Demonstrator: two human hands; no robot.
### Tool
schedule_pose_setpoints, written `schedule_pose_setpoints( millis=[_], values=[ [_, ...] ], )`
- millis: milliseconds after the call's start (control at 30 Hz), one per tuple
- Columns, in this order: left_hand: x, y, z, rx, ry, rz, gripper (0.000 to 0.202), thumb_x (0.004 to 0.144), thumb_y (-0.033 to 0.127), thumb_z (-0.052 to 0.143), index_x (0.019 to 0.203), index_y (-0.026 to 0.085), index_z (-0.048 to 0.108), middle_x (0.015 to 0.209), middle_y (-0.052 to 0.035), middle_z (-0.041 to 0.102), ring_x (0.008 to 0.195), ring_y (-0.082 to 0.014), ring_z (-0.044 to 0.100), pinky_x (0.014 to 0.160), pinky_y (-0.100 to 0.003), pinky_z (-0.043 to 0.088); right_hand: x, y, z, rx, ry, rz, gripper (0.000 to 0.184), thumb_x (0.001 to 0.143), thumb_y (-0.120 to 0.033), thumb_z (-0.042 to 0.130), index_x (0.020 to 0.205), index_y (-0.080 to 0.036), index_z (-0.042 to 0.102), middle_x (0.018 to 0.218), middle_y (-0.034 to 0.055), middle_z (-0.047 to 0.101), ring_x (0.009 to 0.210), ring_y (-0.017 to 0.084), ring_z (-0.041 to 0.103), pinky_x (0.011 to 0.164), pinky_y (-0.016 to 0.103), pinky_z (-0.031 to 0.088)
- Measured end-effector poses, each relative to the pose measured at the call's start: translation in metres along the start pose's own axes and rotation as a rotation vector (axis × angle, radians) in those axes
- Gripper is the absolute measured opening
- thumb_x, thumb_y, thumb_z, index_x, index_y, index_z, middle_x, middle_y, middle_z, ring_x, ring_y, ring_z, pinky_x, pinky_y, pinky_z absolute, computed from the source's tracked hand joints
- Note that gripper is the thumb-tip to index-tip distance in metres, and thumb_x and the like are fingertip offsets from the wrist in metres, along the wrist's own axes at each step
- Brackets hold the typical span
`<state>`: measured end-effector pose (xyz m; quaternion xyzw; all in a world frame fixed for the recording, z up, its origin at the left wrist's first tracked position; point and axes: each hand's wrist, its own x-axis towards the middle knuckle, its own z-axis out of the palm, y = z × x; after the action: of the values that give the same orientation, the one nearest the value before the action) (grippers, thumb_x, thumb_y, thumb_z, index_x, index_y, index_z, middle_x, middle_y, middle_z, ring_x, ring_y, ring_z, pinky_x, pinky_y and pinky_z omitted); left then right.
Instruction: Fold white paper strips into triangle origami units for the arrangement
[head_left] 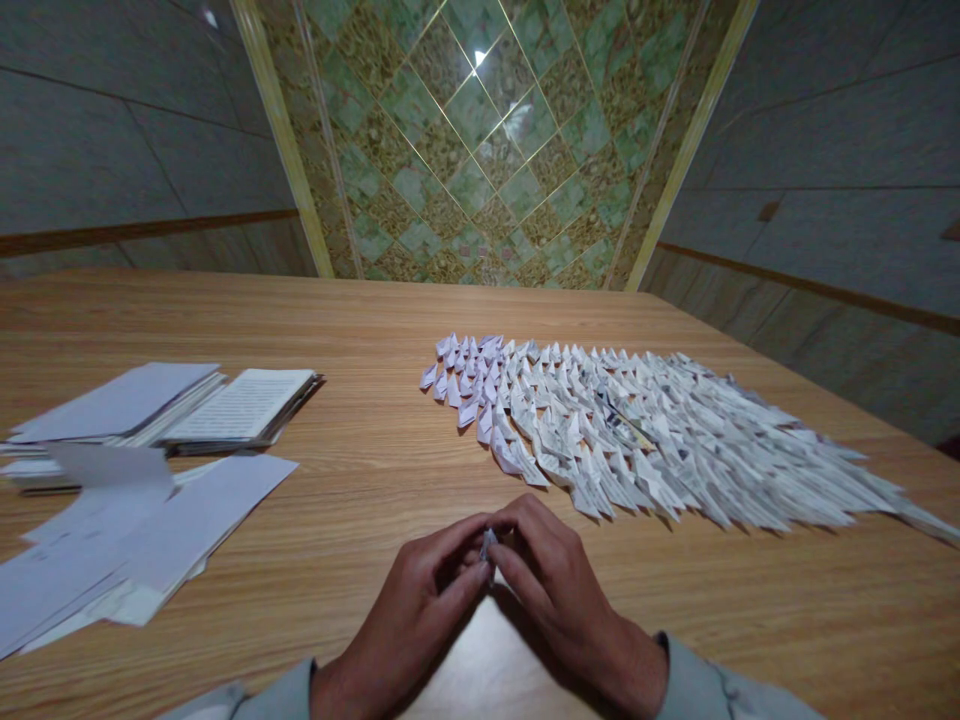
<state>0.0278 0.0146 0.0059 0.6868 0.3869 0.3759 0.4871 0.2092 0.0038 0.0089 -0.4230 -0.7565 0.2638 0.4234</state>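
Observation:
Between my two hands, just above the near part of the table, is a small folded piece of paper [488, 545], mostly hidden by the fingers. My left hand [435, 580] pinches it from the left with thumb and fingertips. From the other side my right hand [551, 570] closes on it too, and the fingertips of both hands meet. Beyond my right hand lie rows of folded paper boats [600, 430], packed closely together. Those at the left end are plain pale paper [469, 375]; the others look printed.
On the left of the wooden table [360, 400] are loose white sheets [217, 510]. Behind them lie a stack of paper [120, 400] and a printed pad or book [244, 405]. A tiled green-gold wall [480, 150] rises past the far edge.

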Motion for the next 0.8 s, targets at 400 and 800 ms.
schedule_pose_setpoints(
  millis=[400, 800],
  values=[
    [-0.0003, -0.0015, -0.0011, 0.109, 0.050, 0.082, 0.037, 0.093, 0.022, 0.062, 0.130, 0.024, 0.069, 0.121, -0.0060, 0.076, 0.101, -0.0211, 0.072, 0.091, -0.028, 0.055, -0.0004, -0.0006, 0.0007, -0.023, 0.012, -0.028, 0.016, 0.096, -0.012, 0.058, 0.109, -0.020, 0.062, 0.098, 0.0042, 0.063, 0.091, 0.020, 0.059, 0.080, 0.031, 0.046],
    [0.0013, -0.0042, 0.0016, 0.272, 0.187, 0.206, 0.029, 0.092, 0.019, 0.061, 0.118, 0.020, 0.072, 0.114, -0.0085, 0.078, 0.096, -0.0194, 0.075, 0.087, -0.024, 0.058, -0.0002, -0.0022, 0.0072, -0.188, 0.080, -0.081, 0.026, 0.092, -0.007, 0.054, 0.115, -0.020, 0.059, 0.099, 0.0068, 0.065, 0.090, 0.023, 0.059, 0.080, 0.035, 0.047]
  ],
)
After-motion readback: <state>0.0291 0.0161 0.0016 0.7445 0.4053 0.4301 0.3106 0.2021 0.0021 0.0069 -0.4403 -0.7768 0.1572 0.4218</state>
